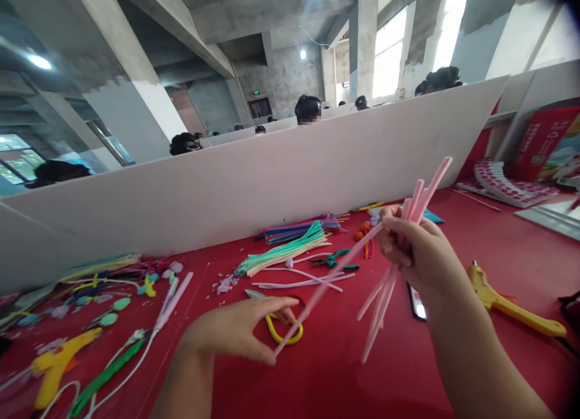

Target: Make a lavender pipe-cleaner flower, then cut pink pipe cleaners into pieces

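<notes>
My right hand (pixel 414 241) is closed around a bunch of pale pink pipe cleaners (pixel 428 189), whose ends stick out above and below the fist. A single pink pipe cleaner (pixel 324 286) slants from those fingers down to the left. Its lower end meets the thumb tip of my left hand (pixel 244 331), whose fingers are spread apart and not wrapped around it. Behind the left fingers lie scissors (pixel 296 337) with yellow handles, partly hidden. A phone (pixel 417 303) lies partly covered by my right wrist.
Green pipe cleaners (pixel 285 250), loose pink ones and pliers (pixel 333 260) lie on the red table (pixel 326 383). Yellow glue guns stand out at left (pixel 63 358) and right (pixel 512 307). A white partition (pixel 254 189) runs behind, with people's heads beyond.
</notes>
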Action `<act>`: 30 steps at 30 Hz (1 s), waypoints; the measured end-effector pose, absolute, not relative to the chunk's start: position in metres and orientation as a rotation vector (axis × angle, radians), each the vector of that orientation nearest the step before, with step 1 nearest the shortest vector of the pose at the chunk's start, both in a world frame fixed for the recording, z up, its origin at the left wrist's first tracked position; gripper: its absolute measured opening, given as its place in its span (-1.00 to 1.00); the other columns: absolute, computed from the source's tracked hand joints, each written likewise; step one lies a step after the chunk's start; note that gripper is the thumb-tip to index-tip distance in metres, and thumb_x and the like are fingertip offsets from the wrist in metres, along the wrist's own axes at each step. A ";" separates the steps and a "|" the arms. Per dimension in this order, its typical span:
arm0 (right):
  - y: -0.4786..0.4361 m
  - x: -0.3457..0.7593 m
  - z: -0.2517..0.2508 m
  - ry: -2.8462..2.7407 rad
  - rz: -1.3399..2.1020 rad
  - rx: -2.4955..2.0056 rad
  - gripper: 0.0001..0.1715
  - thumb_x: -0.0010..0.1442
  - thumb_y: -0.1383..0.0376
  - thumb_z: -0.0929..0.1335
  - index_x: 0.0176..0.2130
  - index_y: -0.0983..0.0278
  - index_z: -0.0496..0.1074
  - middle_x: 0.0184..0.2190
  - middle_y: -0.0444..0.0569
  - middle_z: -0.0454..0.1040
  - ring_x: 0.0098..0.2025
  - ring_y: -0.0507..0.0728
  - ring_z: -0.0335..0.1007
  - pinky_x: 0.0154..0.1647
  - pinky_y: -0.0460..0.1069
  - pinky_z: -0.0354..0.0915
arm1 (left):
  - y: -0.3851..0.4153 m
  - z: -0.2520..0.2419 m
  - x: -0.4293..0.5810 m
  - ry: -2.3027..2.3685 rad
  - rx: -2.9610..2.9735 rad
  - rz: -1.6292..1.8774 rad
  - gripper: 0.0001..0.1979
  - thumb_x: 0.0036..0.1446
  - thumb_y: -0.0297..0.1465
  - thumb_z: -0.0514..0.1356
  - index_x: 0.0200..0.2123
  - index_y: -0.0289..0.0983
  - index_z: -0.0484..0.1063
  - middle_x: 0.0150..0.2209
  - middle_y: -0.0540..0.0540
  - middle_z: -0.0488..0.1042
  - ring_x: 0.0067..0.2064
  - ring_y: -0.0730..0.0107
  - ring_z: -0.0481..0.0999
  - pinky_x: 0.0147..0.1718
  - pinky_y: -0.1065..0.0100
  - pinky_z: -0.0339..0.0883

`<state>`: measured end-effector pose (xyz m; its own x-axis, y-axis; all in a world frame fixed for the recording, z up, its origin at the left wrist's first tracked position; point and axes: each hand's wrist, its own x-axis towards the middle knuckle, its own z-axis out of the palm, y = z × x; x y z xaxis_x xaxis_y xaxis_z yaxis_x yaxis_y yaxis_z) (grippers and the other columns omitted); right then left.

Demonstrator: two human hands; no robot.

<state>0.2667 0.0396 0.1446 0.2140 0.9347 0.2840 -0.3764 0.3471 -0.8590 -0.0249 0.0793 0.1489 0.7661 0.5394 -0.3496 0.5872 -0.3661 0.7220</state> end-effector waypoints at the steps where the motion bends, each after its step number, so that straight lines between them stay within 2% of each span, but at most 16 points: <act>1: 0.038 0.265 0.145 -0.950 1.071 -0.727 -0.89 0.10 0.32 0.28 -0.45 0.27 0.25 -0.73 -0.26 0.21 -0.76 -0.12 -0.20 -0.76 -0.16 -0.26 | 0.075 0.147 -0.027 0.862 1.991 0.046 -0.33 -0.11 -0.30 0.29 0.12 -0.06 0.19 0.08 -0.08 0.33 0.11 0.16 0.26 0.06 0.22 0.10; 4: 0.033 0.244 0.143 -0.972 1.235 -0.662 -0.89 0.10 0.30 0.28 -0.44 0.27 0.24 -0.74 -0.26 0.21 -0.76 -0.12 -0.21 -0.76 -0.15 -0.29 | 0.054 0.144 -0.015 0.785 1.790 0.475 -0.42 0.07 -0.20 0.13 0.16 -0.11 0.11 0.20 -0.10 0.13 0.21 0.20 0.08 0.14 0.21 -0.02; 6: 0.031 0.219 0.139 -0.945 1.334 -0.624 -0.89 0.10 0.28 0.28 -0.42 0.26 0.24 -0.74 -0.27 0.19 -0.76 -0.12 -0.21 -0.76 -0.15 -0.29 | 0.038 0.140 0.005 0.749 1.656 0.596 -0.45 0.11 -0.17 0.06 0.18 -0.09 0.07 0.24 -0.07 0.04 0.24 0.22 0.02 0.15 0.21 -0.05; 8: 0.031 0.193 0.131 -0.911 1.406 -0.593 -0.86 0.10 0.25 0.28 -0.40 0.26 0.23 -0.73 -0.29 0.17 -0.75 -0.12 -0.23 -0.75 -0.16 -0.28 | 0.025 0.130 0.027 0.827 1.566 0.641 -0.45 0.09 -0.20 0.10 0.16 -0.10 0.11 0.20 -0.10 0.14 0.19 0.20 0.12 0.12 0.21 0.01; 10: 0.031 0.174 0.121 -0.884 1.417 -0.551 -0.85 0.11 0.22 0.29 -0.40 0.25 0.22 -0.71 -0.30 0.15 -0.74 -0.12 -0.22 -0.75 -0.16 -0.25 | 0.018 0.118 0.043 0.891 1.437 0.700 -0.53 0.10 -0.18 0.08 0.07 -0.18 0.22 -0.03 -0.17 0.39 -0.03 0.17 0.39 -0.07 0.21 0.24; 11: 0.032 0.169 0.116 -0.884 1.404 -0.551 -0.83 0.12 0.21 0.29 -0.41 0.25 0.23 -0.69 -0.29 0.17 -0.73 -0.12 -0.19 -0.74 -0.16 -0.21 | 0.017 0.112 0.048 0.904 1.355 0.756 -0.57 0.10 -0.16 0.07 0.01 -0.22 0.27 -0.20 -0.15 0.46 -0.23 0.24 0.47 -0.23 0.24 0.32; 12: 0.032 0.166 0.112 -0.906 1.381 -0.574 -0.82 0.12 0.19 0.29 -0.41 0.25 0.25 -0.67 -0.27 0.20 -0.71 -0.11 -0.13 -0.73 -0.17 -0.14 | 0.018 0.107 0.049 0.896 1.280 0.755 -0.61 0.11 -0.15 0.06 -0.07 -0.25 0.29 -0.36 -0.09 0.46 -0.43 0.36 0.44 -0.40 0.30 0.34; 14: 0.032 0.167 0.106 -0.997 1.327 -0.657 -0.79 0.12 0.16 0.30 -0.40 0.26 0.32 -0.59 -0.21 0.28 -0.62 -0.09 0.07 -0.62 -0.17 0.05 | 0.020 0.101 0.046 0.880 1.156 0.736 -0.67 0.11 -0.14 0.04 -0.20 -0.28 0.30 -0.53 0.02 0.33 -0.64 0.58 0.20 -0.67 0.49 0.14; 17: 0.031 0.177 0.105 -1.171 1.251 -0.767 -0.73 0.11 0.11 0.30 -0.37 0.28 0.40 -0.48 -0.14 0.36 -0.41 0.00 0.26 -0.37 -0.10 0.20 | 0.023 0.103 0.033 0.857 1.088 0.668 -0.72 0.12 -0.17 0.06 -0.28 -0.28 0.28 -0.53 0.05 0.25 -0.65 0.70 0.01 -0.73 0.58 -0.19; 20: 0.029 0.186 0.107 -1.208 1.223 -0.798 -0.73 0.09 0.11 0.33 -0.35 0.28 0.42 -0.45 -0.12 0.38 -0.35 0.04 0.28 -0.29 -0.07 0.21 | 0.022 0.114 0.020 0.842 1.123 0.597 -0.74 0.10 -0.20 0.10 -0.33 -0.30 0.30 -0.52 0.07 0.19 -0.64 0.73 -0.01 -0.73 0.59 -0.26; 23: 0.027 0.190 0.103 -1.106 1.323 -0.803 -0.72 0.06 0.12 0.35 -0.33 0.30 0.42 -0.53 -0.15 0.36 -0.46 0.00 0.26 -0.40 -0.10 0.20 | 0.019 0.124 0.009 0.846 1.121 0.500 -0.77 0.11 -0.22 0.08 -0.34 -0.29 0.30 -0.54 0.09 0.16 -0.69 0.74 -0.04 -0.78 0.59 -0.29; 26: 0.027 0.189 0.087 -1.066 1.480 -0.785 -0.67 0.08 0.08 0.32 -0.32 0.31 0.39 -0.61 -0.17 0.33 -0.60 -0.03 0.22 -0.55 -0.10 0.18 | 0.019 0.127 -0.003 0.773 1.088 0.321 -0.82 0.12 -0.25 0.03 -0.29 -0.24 0.27 -0.55 0.11 0.19 -0.75 0.73 -0.06 -0.85 0.59 -0.22; 30: 0.028 0.180 0.049 -1.023 1.629 -0.800 -0.69 0.02 0.10 0.36 -0.38 0.32 0.38 -0.62 -0.16 0.36 -0.62 -0.05 0.26 -0.55 -0.11 0.22 | 0.026 0.099 -0.014 0.789 1.148 0.227 -0.80 0.07 -0.30 0.07 -0.24 -0.26 0.25 -0.48 0.02 0.33 -0.67 0.61 0.21 -0.77 0.54 0.14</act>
<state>0.1797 0.0280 0.0494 -0.2706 0.9625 -0.0196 -0.4007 -0.1311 -0.9068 -0.0145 0.0258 0.0993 0.7152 0.5414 -0.4420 0.2238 0.4218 0.8786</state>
